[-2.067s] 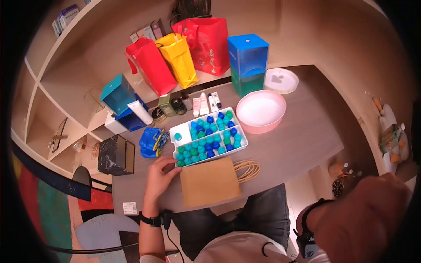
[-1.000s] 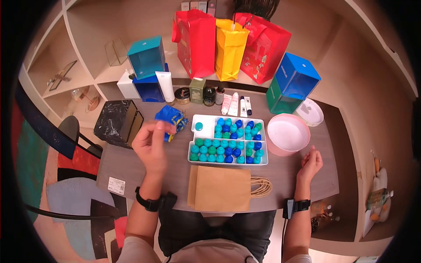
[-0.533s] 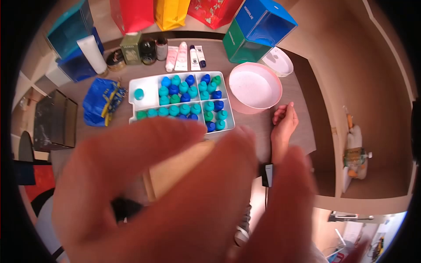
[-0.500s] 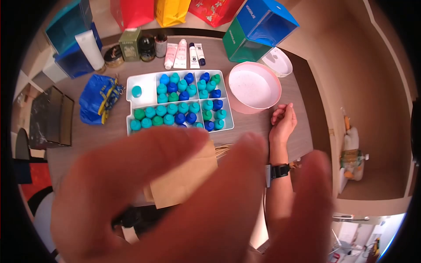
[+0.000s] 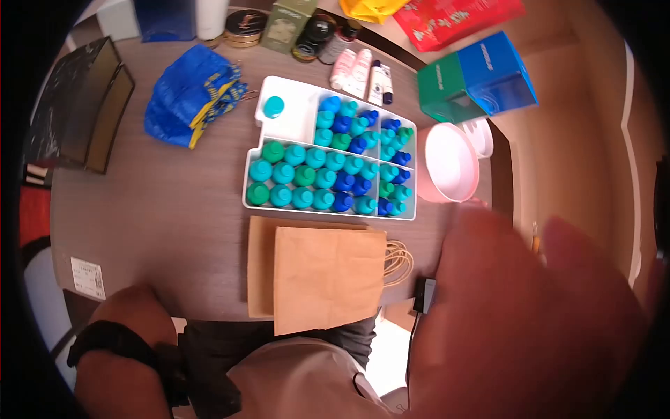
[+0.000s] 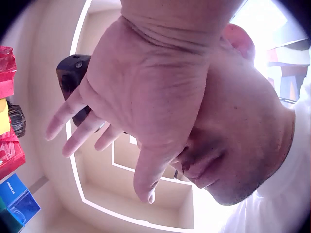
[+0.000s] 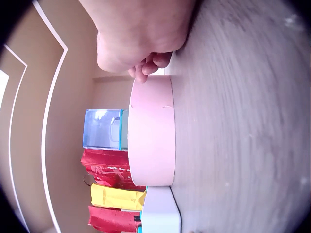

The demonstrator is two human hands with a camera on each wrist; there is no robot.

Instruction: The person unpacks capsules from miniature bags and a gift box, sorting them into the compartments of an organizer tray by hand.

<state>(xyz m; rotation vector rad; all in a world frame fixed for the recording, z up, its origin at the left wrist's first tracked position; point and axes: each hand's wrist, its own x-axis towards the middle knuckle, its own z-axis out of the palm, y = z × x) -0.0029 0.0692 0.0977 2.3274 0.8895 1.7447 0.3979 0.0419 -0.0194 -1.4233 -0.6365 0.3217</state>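
My left hand (image 6: 146, 87) is raised in front of the face in the left wrist view, fingers spread, palm bare. In the head view its banded wrist (image 5: 112, 342) shows at lower left. My right hand (image 7: 146, 34) rests on the table beside a round pink box (image 7: 151, 131), fingers loosely curled and holding nothing. A large blurred hand (image 5: 523, 314) close to the lens hides most of the right arm in the head view. A white divided tray (image 5: 289, 126) holds several small teal, blue and green bottle-shaped pieces (image 5: 303, 174). Brown paper bags (image 5: 331, 279) lie in front of it.
A blue folded bag (image 5: 188, 94) and a black marbled box (image 5: 77, 112) are at left. Small tubes (image 5: 359, 73), jars (image 5: 314, 38) and a green carton (image 5: 286, 24) line the back. Blue and green boxes (image 5: 481, 77) stand behind the pink box.
The head view has tilted and come closer to the table. My left hand has risen from over the table to the face; the right stays beside the pink box.
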